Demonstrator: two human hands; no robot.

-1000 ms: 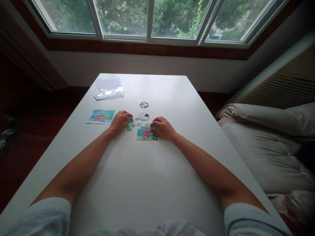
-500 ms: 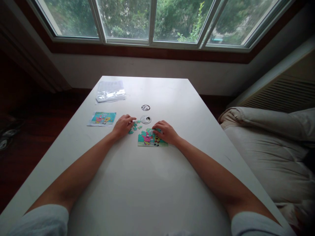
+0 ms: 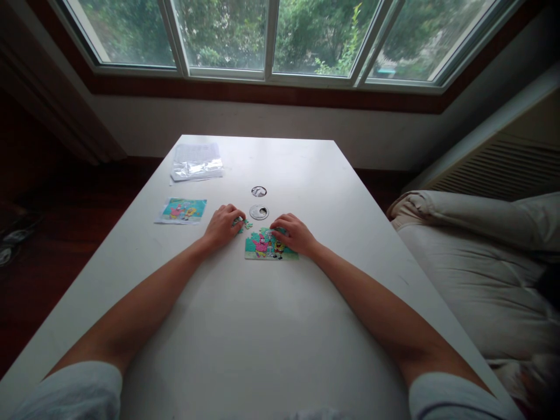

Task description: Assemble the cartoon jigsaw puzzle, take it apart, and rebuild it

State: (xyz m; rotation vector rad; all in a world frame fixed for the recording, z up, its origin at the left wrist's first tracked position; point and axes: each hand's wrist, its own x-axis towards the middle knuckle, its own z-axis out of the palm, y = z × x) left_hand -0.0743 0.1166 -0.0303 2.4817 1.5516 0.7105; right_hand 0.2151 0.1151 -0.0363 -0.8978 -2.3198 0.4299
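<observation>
Where cartoon colours meet a white tabletop, two bare hands bend over a thin jigsaw

As the partly joined jigsaw [image 3: 265, 252] lies flat on the white table [image 3: 262, 326], take it as the clock's centre, with twelve towards the window [image 3: 266, 41]. The right hand [image 3: 297, 234] reaches in from between one and two o'clock, its fingers loosely bent over the upper edge; whether they grasp a piece, I cannot tell. The left hand [image 3: 221, 226] is at ten o'clock, thumb and fingers curled close over the loose pieces [image 3: 248, 224], neither clenched nor spread wide; a piece between the tips cannot be made out.

The jigsaw looks light, thin and fairly stiff, probably card. Its joints would likely part if lifted by one corner, so sliding it with flat fingers, or supporting both short sides, seems safest. Single pieces would suit a fingertip pinch at the edges; their knobs could bend.

Between nine and ten o'clock lies the picture sheet [image 3: 186, 211], showing pink and yellow cartoon figures. Beyond, towards half past ten, the clear plastic packet [image 3: 198, 166] shines and would probably slip easily. Faint marks like print show on it, too small to read. No brand name is legible on the jigsaw or sheet.
</observation>
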